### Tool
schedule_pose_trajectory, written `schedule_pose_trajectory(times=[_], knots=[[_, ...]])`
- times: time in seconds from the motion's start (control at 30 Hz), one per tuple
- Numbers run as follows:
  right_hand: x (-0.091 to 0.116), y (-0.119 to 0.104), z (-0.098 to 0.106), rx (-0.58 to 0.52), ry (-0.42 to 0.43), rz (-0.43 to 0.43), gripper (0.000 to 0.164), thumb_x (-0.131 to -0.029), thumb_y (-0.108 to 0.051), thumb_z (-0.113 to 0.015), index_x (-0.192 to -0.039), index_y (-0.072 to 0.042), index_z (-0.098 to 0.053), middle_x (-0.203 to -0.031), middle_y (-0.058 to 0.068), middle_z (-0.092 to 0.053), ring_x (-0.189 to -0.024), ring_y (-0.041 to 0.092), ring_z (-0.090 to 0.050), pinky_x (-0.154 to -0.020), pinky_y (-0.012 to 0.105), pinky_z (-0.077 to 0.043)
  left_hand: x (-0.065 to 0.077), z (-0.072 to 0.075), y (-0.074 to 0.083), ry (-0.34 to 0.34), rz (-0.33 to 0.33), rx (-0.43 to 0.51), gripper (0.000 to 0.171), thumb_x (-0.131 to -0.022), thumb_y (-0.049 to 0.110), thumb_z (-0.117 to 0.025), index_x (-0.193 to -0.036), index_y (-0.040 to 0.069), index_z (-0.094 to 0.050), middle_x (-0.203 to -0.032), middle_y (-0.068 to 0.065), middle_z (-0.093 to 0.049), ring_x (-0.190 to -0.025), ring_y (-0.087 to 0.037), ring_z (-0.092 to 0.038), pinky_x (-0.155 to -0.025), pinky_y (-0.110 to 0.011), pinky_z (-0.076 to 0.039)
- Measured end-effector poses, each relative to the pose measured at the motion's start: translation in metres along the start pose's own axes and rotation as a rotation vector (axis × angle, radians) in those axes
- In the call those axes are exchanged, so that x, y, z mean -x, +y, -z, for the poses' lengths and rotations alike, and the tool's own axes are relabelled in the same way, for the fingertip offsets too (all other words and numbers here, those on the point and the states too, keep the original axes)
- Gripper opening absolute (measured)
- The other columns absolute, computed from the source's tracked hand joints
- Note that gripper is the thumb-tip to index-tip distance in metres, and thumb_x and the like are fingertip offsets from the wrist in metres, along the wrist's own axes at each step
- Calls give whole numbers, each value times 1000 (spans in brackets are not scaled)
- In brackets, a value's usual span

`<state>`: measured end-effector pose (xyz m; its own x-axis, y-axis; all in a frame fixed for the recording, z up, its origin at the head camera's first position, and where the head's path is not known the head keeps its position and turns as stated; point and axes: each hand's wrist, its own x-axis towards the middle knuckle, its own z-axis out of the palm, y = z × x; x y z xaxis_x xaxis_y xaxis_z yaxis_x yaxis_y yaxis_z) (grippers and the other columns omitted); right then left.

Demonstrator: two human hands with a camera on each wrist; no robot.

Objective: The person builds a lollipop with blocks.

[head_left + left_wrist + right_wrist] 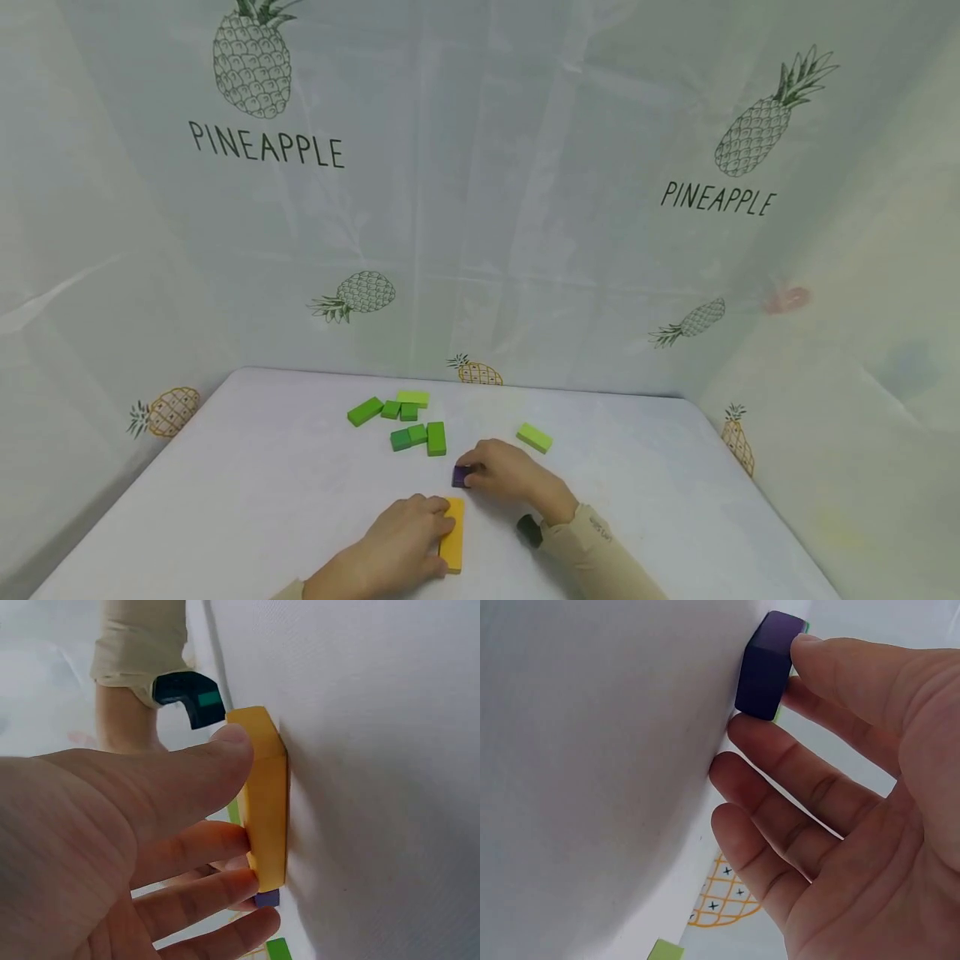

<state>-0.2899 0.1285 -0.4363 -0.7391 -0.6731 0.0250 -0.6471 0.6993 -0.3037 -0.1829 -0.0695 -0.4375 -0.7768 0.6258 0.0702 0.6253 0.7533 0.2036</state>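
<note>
Left grip [401, 537] is holding yellow block [453, 546], long axis running forward; right grip [501, 469] is pinching purple block [460, 476] just beyond.

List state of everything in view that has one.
Left hand, touching yellow block
Right hand, pinching purple block
Yellow block, lying flat on table
Purple block, pinched; lifted or resting, can't tell
Seven green blocks, loosely clustered, untouched
Lone light-green block, lying apart, untouched
Dark wrist device, at right cuff

place: curtained-off work area | pineapple-print sheeting [525, 208] round three sides | white table [262, 500]
</note>
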Motion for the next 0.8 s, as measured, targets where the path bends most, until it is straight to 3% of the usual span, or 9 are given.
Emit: schedule_pose_trajectory(times=[0.2,0.47,0.8], knots=[[2,-7,1,-5,-34,-14,26,-89,-25,-68,-115,-21,-70,-95,-15,-63,-82,-1,-52,-76,19,-47,3,1,1,-20,35,56,45,-77,40,-77,-115,18,-69,-130,-8,-57,-111,-21,-56,-90,-43,-49],[4,-9,-2,-28,-46,38,26,-89,-24,-68,-115,-20,-70,-97,-15,-64,-83,-2,-52,-77,19,-47,4,-2,-3,-34,66,148,47,-78,42,-76,-117,18,-67,-131,-6,-58,-115,-21,-55,-93,-44,-47],[5,-9,-2,-31,-38,80,26,-90,-23,-67,-116,-21,-70,-97,-15,-64,-85,-3,-53,-80,19,-48,4,-6,-6,5,41,145,48,-78,42,-75,-118,16,-65,-130,-5,-58,-114,-19,-55,-92,-43,-47]])
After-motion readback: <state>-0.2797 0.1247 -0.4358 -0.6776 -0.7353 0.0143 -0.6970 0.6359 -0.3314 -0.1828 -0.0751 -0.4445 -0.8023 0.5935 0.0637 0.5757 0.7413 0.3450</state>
